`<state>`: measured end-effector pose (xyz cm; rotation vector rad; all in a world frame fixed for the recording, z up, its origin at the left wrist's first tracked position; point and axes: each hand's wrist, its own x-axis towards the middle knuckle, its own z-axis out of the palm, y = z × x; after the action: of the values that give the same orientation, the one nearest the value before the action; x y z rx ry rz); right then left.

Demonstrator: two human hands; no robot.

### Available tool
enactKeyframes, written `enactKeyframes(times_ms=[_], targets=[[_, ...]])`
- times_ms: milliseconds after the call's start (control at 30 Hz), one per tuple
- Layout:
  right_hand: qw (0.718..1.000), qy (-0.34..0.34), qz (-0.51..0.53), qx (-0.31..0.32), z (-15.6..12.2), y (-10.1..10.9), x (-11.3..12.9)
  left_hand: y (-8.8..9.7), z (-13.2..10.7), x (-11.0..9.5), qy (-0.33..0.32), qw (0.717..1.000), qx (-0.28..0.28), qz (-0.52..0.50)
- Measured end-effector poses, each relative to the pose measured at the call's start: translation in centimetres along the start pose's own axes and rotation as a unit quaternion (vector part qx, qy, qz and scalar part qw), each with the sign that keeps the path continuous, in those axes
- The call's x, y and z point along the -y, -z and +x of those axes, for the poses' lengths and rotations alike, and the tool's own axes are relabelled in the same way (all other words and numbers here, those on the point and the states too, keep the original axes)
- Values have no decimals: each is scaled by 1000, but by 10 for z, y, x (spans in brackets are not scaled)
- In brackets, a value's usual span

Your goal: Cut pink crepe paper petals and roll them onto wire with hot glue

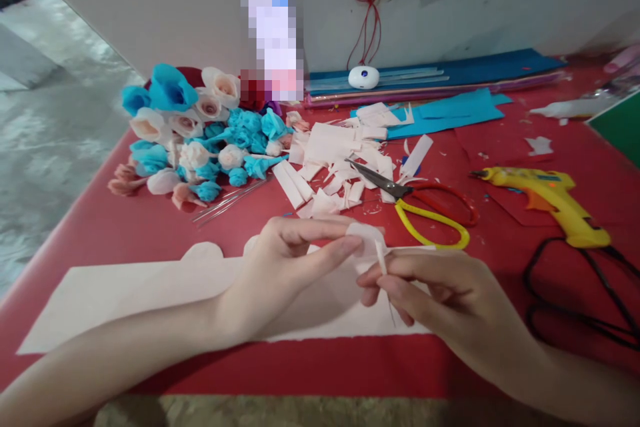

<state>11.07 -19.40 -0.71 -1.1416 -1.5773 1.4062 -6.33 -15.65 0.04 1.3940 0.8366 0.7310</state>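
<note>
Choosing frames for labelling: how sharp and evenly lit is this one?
Head view: soft even light; left hand and right hand, pinching the paper petal, slightly soft; corners stretched and blurred; a pixelated block masks something behind the paper flowers.

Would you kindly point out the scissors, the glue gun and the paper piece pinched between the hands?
scissors (403, 192): head view, on the pivot between blades and handles.
glue gun (547, 188): head view, on the yellow body.
paper piece (367, 237): head view, on its pale upper part.
</note>
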Motion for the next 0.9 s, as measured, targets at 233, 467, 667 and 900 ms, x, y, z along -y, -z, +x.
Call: enactKeyframes(times_ms=[233,467,667,900], targets=[[1000,2,-22,8,-1,-2,0,-5,-4,1,19,993,33,-109],[999,-9,-36,-8,1,-3,1,-3,-8,2,44,992,23,-120],[999,-12,-36,-6,0,-2,-1,-2,-8,1,51,992,17,-118],[998,-7,-51,-20,1,-3,-2,-4,-8,-1,39,993,29,-106]])
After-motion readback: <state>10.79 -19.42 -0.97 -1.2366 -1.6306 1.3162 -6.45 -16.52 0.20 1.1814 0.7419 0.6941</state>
